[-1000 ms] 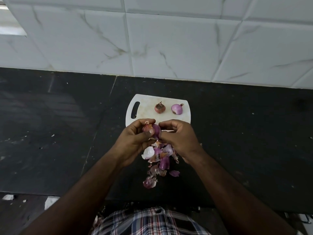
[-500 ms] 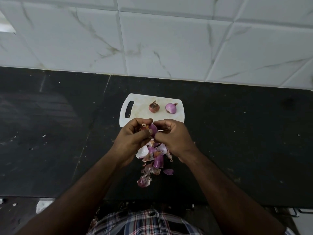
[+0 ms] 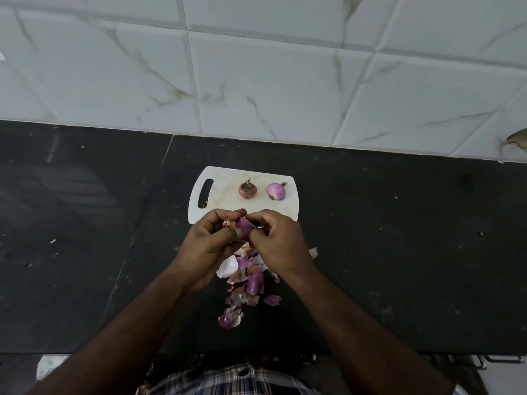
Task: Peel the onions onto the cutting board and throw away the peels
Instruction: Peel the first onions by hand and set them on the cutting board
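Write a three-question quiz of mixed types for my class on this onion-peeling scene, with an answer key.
1. True or false: both onions lying on the cutting board are already peeled.
2. Multiple choice: where does the pile of peels lie? A) on the cutting board B) on the dark counter, nearer the person than the board C) in a bin
3. Short answer: what are the left hand and right hand holding between them?

Key
1. False: the unpeeled onion keeps its brown skin; only the peeled onion is bare and purple.
2. B
3. A partly peeled onion, held above the board's near edge.
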`<state>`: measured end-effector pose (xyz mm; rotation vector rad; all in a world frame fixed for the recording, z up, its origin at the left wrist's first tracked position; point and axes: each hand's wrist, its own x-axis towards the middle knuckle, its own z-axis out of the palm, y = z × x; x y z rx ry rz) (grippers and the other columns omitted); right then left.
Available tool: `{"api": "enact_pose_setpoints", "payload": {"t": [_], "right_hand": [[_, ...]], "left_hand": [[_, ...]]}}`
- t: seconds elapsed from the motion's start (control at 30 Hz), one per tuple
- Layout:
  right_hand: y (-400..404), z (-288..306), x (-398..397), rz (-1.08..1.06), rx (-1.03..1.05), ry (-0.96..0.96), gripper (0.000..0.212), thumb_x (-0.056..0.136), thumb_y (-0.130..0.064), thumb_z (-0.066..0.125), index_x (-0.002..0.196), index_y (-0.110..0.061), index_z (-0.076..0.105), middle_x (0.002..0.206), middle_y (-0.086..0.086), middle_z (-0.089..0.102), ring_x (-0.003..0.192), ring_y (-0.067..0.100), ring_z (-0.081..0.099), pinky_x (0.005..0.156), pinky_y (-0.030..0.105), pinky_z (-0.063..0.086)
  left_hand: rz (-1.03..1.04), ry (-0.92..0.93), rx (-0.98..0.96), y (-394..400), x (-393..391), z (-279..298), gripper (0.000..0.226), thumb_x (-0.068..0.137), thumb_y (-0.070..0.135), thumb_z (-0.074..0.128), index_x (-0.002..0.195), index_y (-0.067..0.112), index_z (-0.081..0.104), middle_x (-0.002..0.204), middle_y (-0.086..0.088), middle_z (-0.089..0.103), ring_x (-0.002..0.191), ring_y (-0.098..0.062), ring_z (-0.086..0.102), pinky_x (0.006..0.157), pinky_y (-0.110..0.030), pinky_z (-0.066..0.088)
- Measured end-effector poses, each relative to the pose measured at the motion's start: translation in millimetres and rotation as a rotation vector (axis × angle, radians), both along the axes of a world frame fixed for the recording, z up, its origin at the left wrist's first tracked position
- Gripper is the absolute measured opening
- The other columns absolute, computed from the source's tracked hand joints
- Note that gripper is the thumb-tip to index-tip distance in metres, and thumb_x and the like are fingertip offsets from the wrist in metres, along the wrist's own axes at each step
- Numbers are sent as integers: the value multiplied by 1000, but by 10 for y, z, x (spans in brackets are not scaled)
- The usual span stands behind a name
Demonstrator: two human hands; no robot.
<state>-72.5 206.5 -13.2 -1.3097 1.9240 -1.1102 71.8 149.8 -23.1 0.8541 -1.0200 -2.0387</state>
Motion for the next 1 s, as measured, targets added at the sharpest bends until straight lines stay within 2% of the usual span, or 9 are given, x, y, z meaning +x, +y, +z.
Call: {"api": "enact_pose_setpoints", "payload": {"t": [0.13, 0.27, 0.37, 0.43, 0.53, 0.6, 0.7, 0.9, 1.0], "right_hand": [[-36, -33, -23, -35, -14, -32, 17, 89, -15, 66, 103, -20, 75, 93, -8, 76, 87, 5, 71, 81, 36, 61], [-39, -37, -22, -95, -70, -108, 15, 91, -16, 67, 104, -20, 74, 93, -10, 75, 89, 5, 71, 83, 37, 61], [-50, -30, -11, -133, -97, -74, 21, 92, -15, 67, 111, -20, 72, 99, -14, 72, 95, 3, 68, 88, 35, 59], [-47, -25, -2, -111, -101, -25, 24, 91, -18, 68, 115, -19, 71, 105, -12, 71, 99, 3, 66, 90, 33, 57], [-38, -19, 20, -53, -130, 38, 27, 91, -26, 71, 117, -19, 71, 108, -7, 72, 100, 5, 66, 89, 29, 56], [-39, -36, 25, -40, -153, 79, 24, 93, -24, 68, 116, -18, 72, 107, -5, 73, 99, 6, 67, 89, 29, 57], [-36, -60, 32, -85, -161, 91, 26, 92, -17, 67, 118, -14, 71, 107, -1, 74, 98, 7, 68, 88, 29, 58], [-75, -58, -32, -218, -131, 1, 21, 91, -21, 69, 111, -16, 72, 89, -14, 68, 79, -13, 62, 68, 4, 48], [-78, -83, -68, -225, -83, -39, 19, 91, -20, 69, 109, -18, 72, 87, -17, 67, 79, -9, 63, 63, 5, 48]], "left_hand": [[11, 35, 55, -38, 25, -3, 21, 89, -8, 55, 98, 9, 64, 133, -11, 65, 106, -28, 68, 90, -38, 57], [15, 9, 149, -48, 8, 32, 30, 94, 7, 62, 124, 8, 59, 118, -17, 68, 99, -27, 67, 97, -42, 54], [-2, -77, 248, -47, 2, 60, 37, 98, 21, 61, 129, 1, 56, 111, -19, 71, 97, -30, 72, 84, -37, 60], [-14, -87, 280, -56, -1, 74, 37, 100, 19, 57, 129, -2, 55, 111, -21, 72, 96, -33, 74, 77, -35, 61], [-1, -102, 239, -65, -11, 76, 44, 94, 20, 67, 130, 0, 52, 114, -20, 72, 98, -33, 74, 83, -38, 60], [25, -122, 195, -74, -18, 62, 60, 82, 21, 77, 132, 2, 51, 113, -23, 72, 101, -35, 73, 88, -41, 59], [40, -103, 165, -75, -20, 48, 61, 78, 14, 78, 132, 2, 52, 114, -25, 71, 99, -35, 73, 86, -39, 60], [-57, 14, 191, -59, 5, 8, 59, 80, 3, 73, 136, 10, 53, 130, -30, 61, 105, -43, 69, 84, -42, 60], [-87, 83, 222, -66, 33, -25, 62, 79, -8, 69, 136, 14, 56, 132, -28, 58, 105, -44, 69, 84, -45, 60]]}}
